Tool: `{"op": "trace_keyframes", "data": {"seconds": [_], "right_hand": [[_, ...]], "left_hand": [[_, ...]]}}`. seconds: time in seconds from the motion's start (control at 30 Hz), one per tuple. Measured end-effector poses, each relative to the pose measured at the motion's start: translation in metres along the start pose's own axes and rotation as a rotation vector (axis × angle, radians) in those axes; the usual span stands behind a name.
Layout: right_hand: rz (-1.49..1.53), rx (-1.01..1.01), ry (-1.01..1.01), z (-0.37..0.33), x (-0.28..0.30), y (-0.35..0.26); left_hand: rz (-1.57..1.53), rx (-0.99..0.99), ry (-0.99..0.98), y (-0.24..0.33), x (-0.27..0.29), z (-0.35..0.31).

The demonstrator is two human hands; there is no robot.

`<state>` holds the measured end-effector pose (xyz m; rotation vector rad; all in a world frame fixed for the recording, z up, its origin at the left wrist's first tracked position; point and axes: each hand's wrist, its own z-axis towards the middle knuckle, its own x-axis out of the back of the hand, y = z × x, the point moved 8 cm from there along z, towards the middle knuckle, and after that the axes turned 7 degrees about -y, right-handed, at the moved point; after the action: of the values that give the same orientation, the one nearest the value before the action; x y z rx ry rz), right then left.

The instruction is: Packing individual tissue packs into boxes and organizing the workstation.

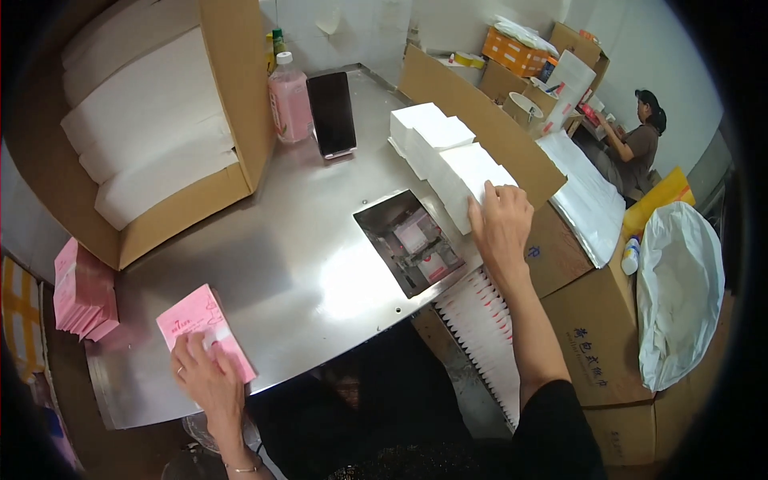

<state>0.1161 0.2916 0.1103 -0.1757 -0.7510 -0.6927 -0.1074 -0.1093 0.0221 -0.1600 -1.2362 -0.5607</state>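
On the near left of the metal table lies a flat pink packet (202,310) with a pale patch on top. My left hand (202,370) rests on it, its fingers apart and slightly bent. Several white folded tissue stacks (448,156) stand in a slanting row at the table's right side. At the near end of that row, my right hand (504,224) grips a stack, thumb on its side and fingers over the top. Between the hands, a rectangular opening (412,240) in the tabletop shows machine parts and some white and pink pieces below.
A large cardboard box (232,88) of white tissue stacks stands at left, with pink packets (80,292) beside it. A phone (331,116) and a pink bottle (290,100) stand at the back. Cartons (596,336) and a white sack (680,296) fill the right, where another person (640,140) sits.
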Motion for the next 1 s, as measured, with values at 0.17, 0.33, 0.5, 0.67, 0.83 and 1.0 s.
{"op": "trace_keyframes", "data": {"seconds": [0.17, 0.33, 0.5, 0.67, 0.83, 1.0], "right_hand": [[-0.077, -0.063, -0.131, -0.002, -0.041, 0.033], [0.095, -0.173, -0.242, 0.003, -0.046, 0.042], [0.139, -0.098, -0.075, -0.003, -0.032, 0.049], [0.567, 0.397, -0.062, -0.038, -0.006, -0.101], [0.555, 0.697, -0.383, -0.089, -0.007, -0.185], [0.569, 0.605, -0.575, -0.060, -0.036, -0.222]], "left_hand": [[-0.229, -0.165, -0.077, 0.020, 0.004, 0.018], [-0.073, -0.174, -0.181, 0.009, 0.002, 0.019], [-0.401, -0.409, -0.165, 0.093, 0.019, 0.014], [-0.626, -0.753, -0.237, 0.177, -0.027, -0.012], [-0.330, -0.591, -0.207, 0.164, -0.026, -0.002], [-0.479, -0.513, -0.070, 0.174, -0.021, -0.001]]}}
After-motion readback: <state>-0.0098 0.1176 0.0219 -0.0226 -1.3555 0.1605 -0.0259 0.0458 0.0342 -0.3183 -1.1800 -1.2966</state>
